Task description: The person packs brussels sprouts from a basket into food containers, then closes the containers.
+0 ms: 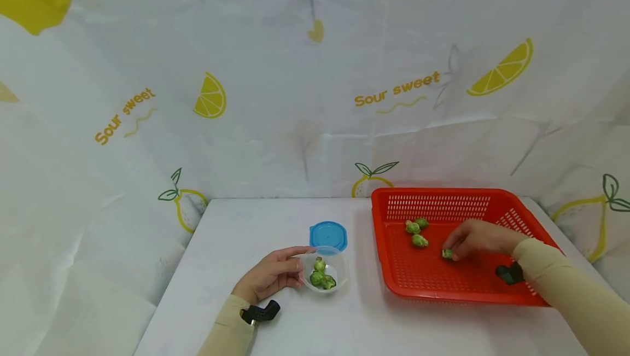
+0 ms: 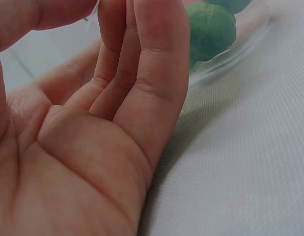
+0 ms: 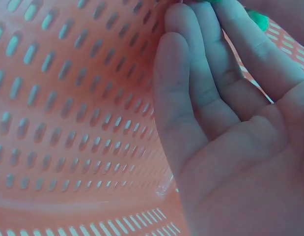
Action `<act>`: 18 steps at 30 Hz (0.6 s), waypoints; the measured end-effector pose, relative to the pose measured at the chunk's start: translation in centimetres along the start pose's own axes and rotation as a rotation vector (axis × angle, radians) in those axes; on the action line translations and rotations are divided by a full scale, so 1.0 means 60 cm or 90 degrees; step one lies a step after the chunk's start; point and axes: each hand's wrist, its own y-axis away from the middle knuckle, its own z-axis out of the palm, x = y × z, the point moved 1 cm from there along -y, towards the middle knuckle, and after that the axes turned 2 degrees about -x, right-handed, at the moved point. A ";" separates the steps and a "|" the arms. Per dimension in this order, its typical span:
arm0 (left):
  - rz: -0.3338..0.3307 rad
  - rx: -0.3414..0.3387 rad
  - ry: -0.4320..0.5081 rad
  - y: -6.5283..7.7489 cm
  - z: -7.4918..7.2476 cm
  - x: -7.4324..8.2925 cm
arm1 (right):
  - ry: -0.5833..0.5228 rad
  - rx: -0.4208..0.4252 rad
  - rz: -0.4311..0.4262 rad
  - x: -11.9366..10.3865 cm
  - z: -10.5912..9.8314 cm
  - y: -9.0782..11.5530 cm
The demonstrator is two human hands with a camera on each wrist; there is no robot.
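Observation:
A small clear plastic bowl (image 1: pixel 342 268) with three Brussels sprouts (image 1: pixel 317 278) in it stands on the table. My left hand (image 1: pixel 273 275) holds its left side, thumb and fingers at the rim; the left wrist view shows the bent fingers (image 2: pixel 161 54) against the wall. Inside the red basket (image 1: pixel 418 285), my right hand (image 1: pixel 477 240) pinches another Brussels sprout (image 1: pixel 447 254) low over the perforated floor. Three more sprouts (image 1: pixel 419 240) lie to the left of that hand. In the right wrist view, the fingers (image 3: pixel 206 73) mostly hide the pinched sprout.
A blue lid (image 1: pixel 328 235) lies on the white table (image 1: pixel 236 235) just behind the bowl. The basket's raised walls surround my right hand. A white cloth (image 1: pixel 275 99) with a lemon print hangs behind the table.

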 end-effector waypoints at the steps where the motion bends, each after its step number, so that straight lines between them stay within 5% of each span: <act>1: 0.001 -0.001 -0.001 0.000 0.001 0.000 | 0.005 0.002 0.000 0.000 -0.001 0.002; 18: 0.006 -0.003 -0.006 -0.002 0.004 0.003 | -0.044 0.063 -0.020 -0.049 -0.020 0.044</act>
